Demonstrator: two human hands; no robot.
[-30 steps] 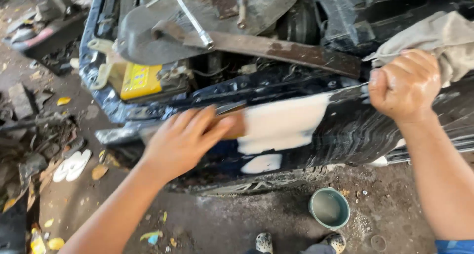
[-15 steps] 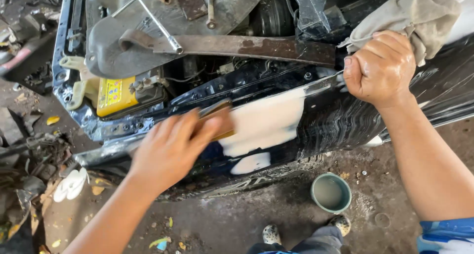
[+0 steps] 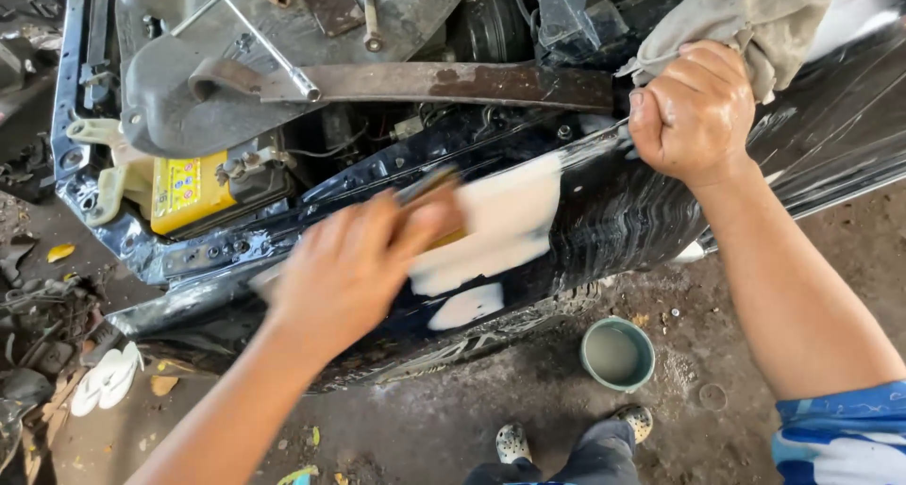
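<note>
The left hand [image 3: 354, 259] is blurred and presses a flat pad [image 3: 444, 235], mostly hidden beneath its fingers, against the white filler patch [image 3: 500, 225] on the dark car panel [image 3: 623, 211]. The right hand [image 3: 694, 112] is closed in a fist on a grey rag [image 3: 746, 18] at the panel's upper edge. A small bucket [image 3: 617, 354] stands on the ground below.

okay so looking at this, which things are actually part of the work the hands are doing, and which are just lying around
In use: left hand pressing a sanding block on the white filler patch of the dark car panel; right hand gripping a grey rag.

Lying about: green pot, yellow battery, white sandals.
</note>
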